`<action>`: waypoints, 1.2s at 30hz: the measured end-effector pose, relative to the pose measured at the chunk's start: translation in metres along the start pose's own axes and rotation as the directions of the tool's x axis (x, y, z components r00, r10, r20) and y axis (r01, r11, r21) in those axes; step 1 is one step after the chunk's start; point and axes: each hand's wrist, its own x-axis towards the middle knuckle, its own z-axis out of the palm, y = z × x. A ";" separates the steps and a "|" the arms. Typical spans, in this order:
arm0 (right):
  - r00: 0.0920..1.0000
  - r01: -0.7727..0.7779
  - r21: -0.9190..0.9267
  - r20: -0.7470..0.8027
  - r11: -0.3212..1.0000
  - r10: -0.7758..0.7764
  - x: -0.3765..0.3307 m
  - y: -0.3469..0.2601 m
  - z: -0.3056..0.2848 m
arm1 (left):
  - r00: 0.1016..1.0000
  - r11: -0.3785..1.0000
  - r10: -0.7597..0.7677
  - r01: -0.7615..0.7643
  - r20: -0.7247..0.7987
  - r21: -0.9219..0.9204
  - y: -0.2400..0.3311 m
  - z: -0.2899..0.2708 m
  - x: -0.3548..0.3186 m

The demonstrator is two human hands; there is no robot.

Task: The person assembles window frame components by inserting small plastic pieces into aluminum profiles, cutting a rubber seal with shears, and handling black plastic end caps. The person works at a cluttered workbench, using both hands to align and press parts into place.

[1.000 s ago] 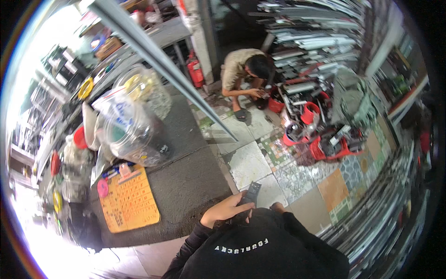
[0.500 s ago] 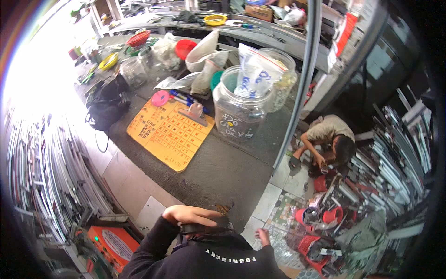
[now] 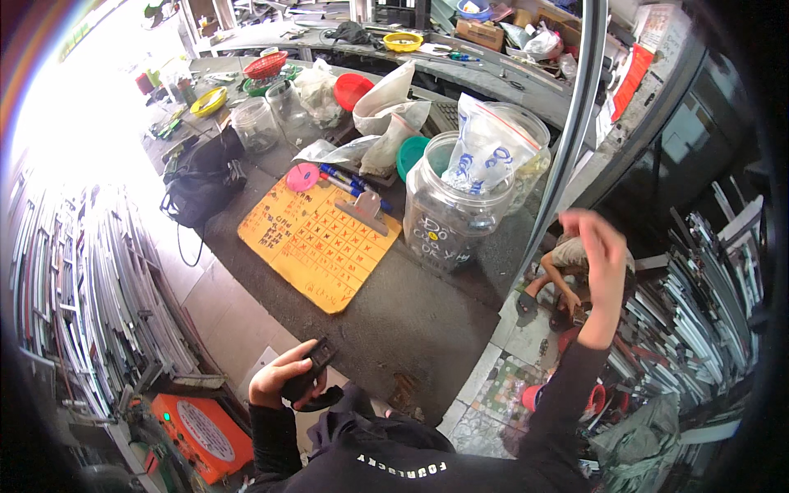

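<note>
My left hand (image 3: 279, 376) is closed around a small black handheld object (image 3: 316, 361) near the near edge of the grey table; its exact kind I cannot make out. My right hand (image 3: 598, 259) is raised at the right, fingers stretched out and slightly blurred, with nothing visible in it. It shows in front of the metal post and a crouching person. On the table lies a yellow clipboard board (image 3: 316, 246) with a handwritten grid and a metal clip. A pink round lid (image 3: 302, 177) and blue markers (image 3: 349, 182) lie at its far edge.
A clear plastic jar (image 3: 452, 214) holding a zip bag stands right of the board, beside a metal post (image 3: 567, 140). A black bag (image 3: 205, 177) sits at the left. Metal profiles (image 3: 90, 296) fill the left side; an orange machine (image 3: 201, 435) stands below. A person (image 3: 571, 263) crouches at the right.
My right hand has risen from low beside my body to the upper right. My left hand has moved left, and the black object now shows plainly in it. The view has shifted slightly.
</note>
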 end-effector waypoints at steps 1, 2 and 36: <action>0.994 0.099 0.043 0.039 0.994 -0.101 0.034 -0.020 0.015 | 0.999 0.999 -0.034 0.034 0.016 0.002 0.003 -0.007 0.000; 0.990 0.141 -0.023 -0.003 0.990 -0.141 0.064 -0.035 0.030 | 0.991 0.994 -0.109 0.108 0.080 0.018 0.010 -0.017 0.001; 0.802 0.224 -0.897 0.393 0.382 0.450 0.164 0.035 0.150 | 0.642 0.841 -0.529 0.486 0.555 0.238 0.083 -0.117 0.166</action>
